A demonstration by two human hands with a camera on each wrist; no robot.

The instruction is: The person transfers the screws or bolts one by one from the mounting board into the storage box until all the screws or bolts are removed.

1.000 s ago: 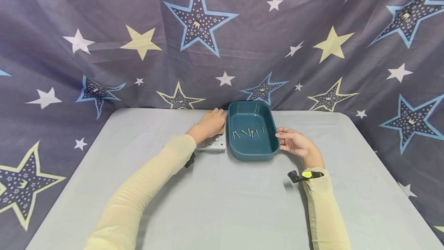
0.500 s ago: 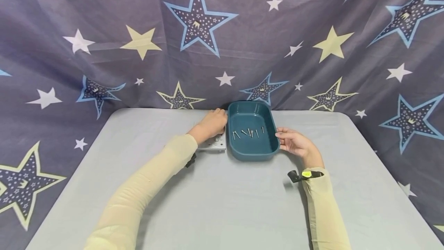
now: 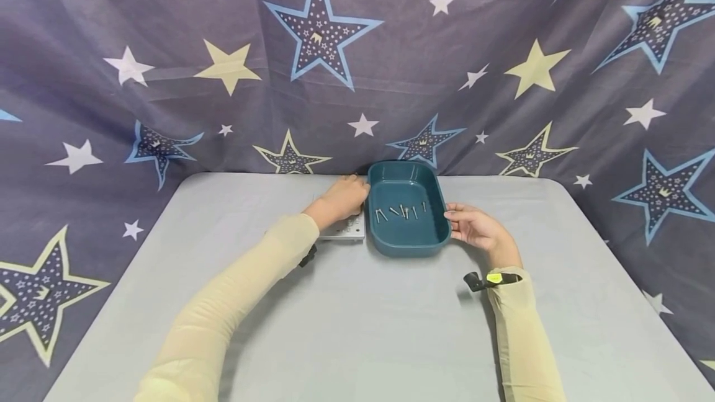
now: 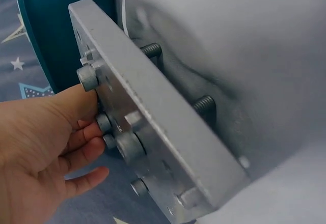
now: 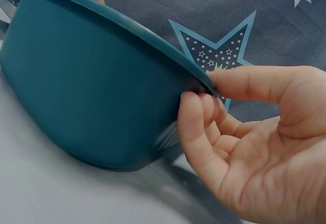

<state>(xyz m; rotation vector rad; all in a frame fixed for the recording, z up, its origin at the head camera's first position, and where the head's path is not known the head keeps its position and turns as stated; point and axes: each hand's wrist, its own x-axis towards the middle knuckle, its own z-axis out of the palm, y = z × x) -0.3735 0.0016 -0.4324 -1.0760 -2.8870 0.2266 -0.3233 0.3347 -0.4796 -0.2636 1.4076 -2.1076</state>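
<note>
In the head view a silver metal plate [image 3: 347,229] with holes lies left of a teal plastic bin [image 3: 410,250]. Socket-head bolts [image 4: 130,147] stand in the plate, and some threaded ends [image 4: 204,104] stick out of its underside. My left hand [image 3: 342,197] reaches over the plate; its thumb and index finger pinch a bolt [image 4: 104,122] near the far end, the fingertips partly hidden behind the bolt heads. My right hand [image 3: 475,228] pinches the bin's right rim between thumb and curled fingers. Several loose bolts [image 3: 404,211] lie on the bin's floor.
The grey-covered table [image 3: 385,321] spreads out in front of the bin and plate. A dark star-patterned curtain [image 3: 357,67] hangs right behind the table's back edge. A black wrist camera [image 3: 475,281] sits on the right wrist.
My left hand has shifted slightly to the right over the plate, closer to the bin's left wall. The right hand and the bin keep their places.
</note>
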